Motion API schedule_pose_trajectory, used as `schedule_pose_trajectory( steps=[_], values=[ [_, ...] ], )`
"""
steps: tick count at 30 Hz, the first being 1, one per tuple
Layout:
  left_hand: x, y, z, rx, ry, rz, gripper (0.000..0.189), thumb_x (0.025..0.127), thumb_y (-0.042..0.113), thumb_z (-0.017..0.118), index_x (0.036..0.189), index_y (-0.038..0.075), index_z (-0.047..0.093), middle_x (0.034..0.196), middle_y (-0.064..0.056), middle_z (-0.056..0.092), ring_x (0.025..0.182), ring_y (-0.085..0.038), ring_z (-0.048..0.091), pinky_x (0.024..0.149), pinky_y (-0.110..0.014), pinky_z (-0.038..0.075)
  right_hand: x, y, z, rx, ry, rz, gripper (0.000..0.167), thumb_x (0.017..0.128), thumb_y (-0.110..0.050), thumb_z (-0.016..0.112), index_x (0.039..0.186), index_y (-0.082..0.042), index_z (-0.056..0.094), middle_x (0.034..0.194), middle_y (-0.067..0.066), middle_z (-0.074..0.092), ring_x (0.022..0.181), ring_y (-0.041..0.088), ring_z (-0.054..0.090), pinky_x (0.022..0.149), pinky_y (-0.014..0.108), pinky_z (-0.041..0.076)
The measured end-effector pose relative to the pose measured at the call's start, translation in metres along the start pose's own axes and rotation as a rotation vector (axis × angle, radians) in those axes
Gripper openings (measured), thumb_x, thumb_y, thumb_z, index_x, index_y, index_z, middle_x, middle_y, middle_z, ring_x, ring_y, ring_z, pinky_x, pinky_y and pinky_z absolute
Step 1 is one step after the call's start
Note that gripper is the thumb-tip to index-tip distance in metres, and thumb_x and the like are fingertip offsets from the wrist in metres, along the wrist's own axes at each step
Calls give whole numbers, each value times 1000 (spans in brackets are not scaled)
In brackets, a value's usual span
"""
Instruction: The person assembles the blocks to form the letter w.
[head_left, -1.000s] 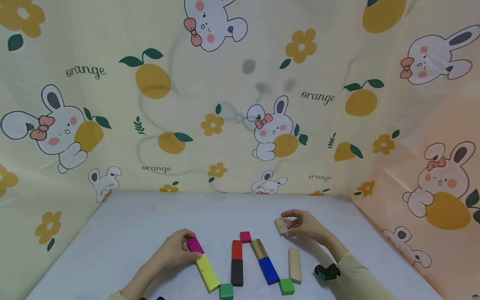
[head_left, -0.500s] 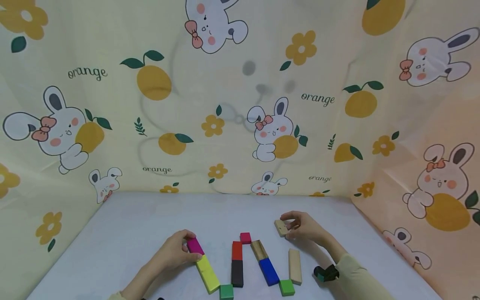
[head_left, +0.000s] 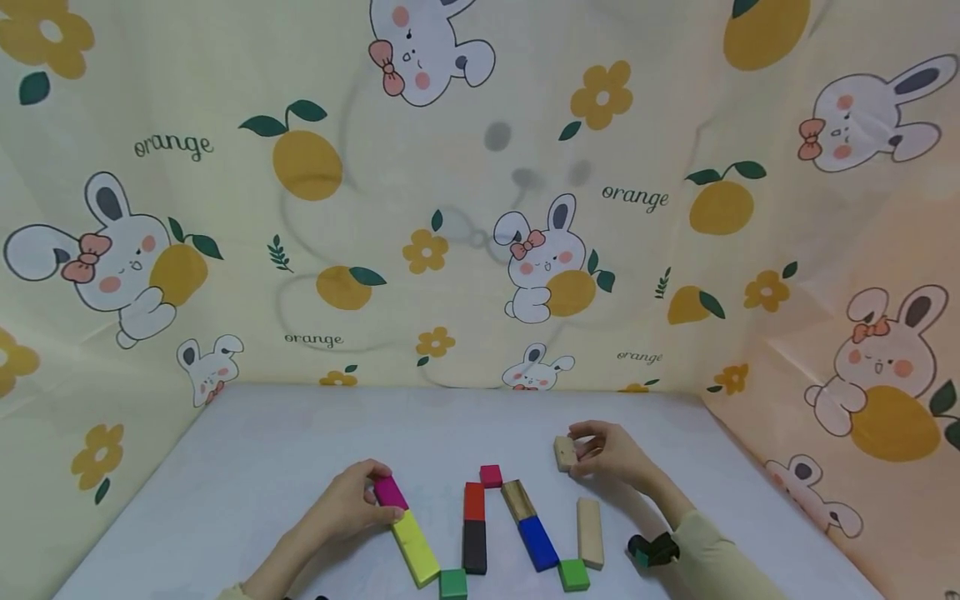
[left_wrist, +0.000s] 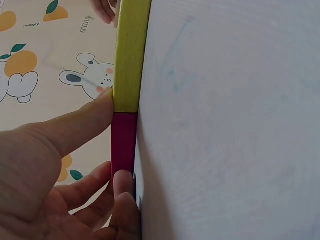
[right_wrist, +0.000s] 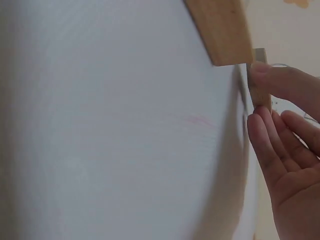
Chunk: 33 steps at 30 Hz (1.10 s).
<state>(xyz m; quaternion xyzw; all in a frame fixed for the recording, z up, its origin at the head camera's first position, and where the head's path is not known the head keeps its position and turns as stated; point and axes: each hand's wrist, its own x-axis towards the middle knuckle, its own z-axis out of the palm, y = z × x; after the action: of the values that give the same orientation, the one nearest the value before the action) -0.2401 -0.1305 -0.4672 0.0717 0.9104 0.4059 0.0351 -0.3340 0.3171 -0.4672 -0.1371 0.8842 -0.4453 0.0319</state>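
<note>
My left hand [head_left: 347,502] holds a magenta block [head_left: 391,491] lying against the far end of a yellow block [head_left: 416,547]. The left wrist view shows the thumb at the seam between these two and curled fingertips at the magenta block's other end. Farther back on the right, my right hand [head_left: 613,453] pinches a short pale wooden block [head_left: 565,453] between thumb and fingers; the right wrist view shows it at the table surface. Nearer than that hand lies a longer pale wooden block [head_left: 590,532], not touched by it.
Between the hands, a zigzag row continues: green block [head_left: 453,583], black block [head_left: 475,547], red block [head_left: 474,501], pinkish-red cube [head_left: 491,476], brown wooden block [head_left: 519,500], blue block [head_left: 538,542] and light green block [head_left: 574,574]. A rabbit-print cloth [head_left: 465,358] stands behind the white table [head_left: 450,421].
The short wooden block has turned slightly in my right hand and shifted a little to the right. My left hand and the other blocks stay in place.
</note>
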Motion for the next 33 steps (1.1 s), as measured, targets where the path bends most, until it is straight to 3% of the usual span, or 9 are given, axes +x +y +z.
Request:
schedule_pose_trajectory(
  steps=[7, 11, 16, 33],
  values=[
    [0, 0, 0, 1, 2, 1, 63, 70, 27, 90, 120, 2, 60, 99, -2, 59, 79, -16, 54, 69, -34, 50, -14, -11, -8, 85, 11, 9, 70, 74, -9, 87, 133, 5, 53, 122, 18, 61, 96, 29, 62, 78, 31, 53],
    [-1, 1, 0, -3, 2, -1, 63, 70, 26, 90, 120, 2, 60, 99, -2, 59, 79, -16, 55, 69, -34, 50, -23, -10, -11, 132, 39, 27, 72, 75, -13, 87, 136, 3, 52, 124, 15, 60, 102, 28, 61, 81, 31, 51],
    [-3, 1, 0, -19, 8, -3, 60, 70, 24, 90, 118, 2, 61, 98, -2, 59, 79, -16, 55, 69, -33, 50, -33, -15, -15, 128, 76, 28, 75, 73, -18, 89, 136, 2, 52, 122, 13, 61, 105, 28, 59, 83, 34, 51],
    [-3, 3, -1, -31, 5, -5, 59, 71, 23, 90, 118, 2, 61, 98, -2, 60, 79, -16, 55, 69, -33, 50, -54, 2, -14, 98, 36, 61, 75, 70, -15, 90, 132, 7, 53, 116, 14, 63, 100, 27, 61, 82, 31, 51]
  ],
)
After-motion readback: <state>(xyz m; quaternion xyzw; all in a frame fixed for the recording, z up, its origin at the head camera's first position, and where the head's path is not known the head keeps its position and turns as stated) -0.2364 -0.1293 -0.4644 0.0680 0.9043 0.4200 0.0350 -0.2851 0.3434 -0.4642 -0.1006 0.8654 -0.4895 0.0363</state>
